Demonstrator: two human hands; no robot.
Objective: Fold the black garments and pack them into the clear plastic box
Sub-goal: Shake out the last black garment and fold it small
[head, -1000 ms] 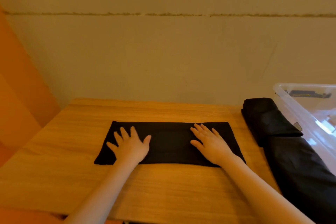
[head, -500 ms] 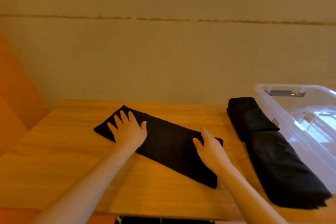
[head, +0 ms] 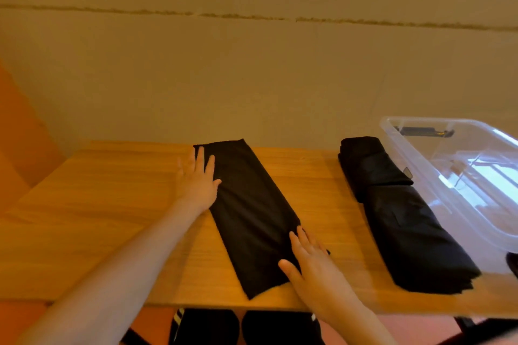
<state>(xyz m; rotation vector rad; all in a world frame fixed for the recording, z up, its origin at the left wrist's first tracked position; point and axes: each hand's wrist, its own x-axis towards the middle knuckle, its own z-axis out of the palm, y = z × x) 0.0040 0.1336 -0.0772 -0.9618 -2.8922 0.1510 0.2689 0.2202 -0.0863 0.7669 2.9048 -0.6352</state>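
A black garment (head: 249,210), folded into a long narrow strip, lies diagonally on the wooden table (head: 98,218), running from the far middle toward the near edge. My left hand (head: 197,179) rests flat with straight fingers on its far left corner. My right hand (head: 311,266) lies flat on its near right end. A pile of other black garments (head: 398,216) lies to the right, beside the clear plastic box (head: 459,173), which stands at the table's right end.
A beige wall rises right behind the table. An orange surface stands at the left. Below the near table edge I see black clothing with white stripes (head: 207,328). A dark item (head: 423,131) shows at the box's far wall.
The folded garment has turned clockwise from lying crosswise to lying nearly lengthwise. My left hand moved away from me and my right hand came nearer, both staying flat on the cloth.
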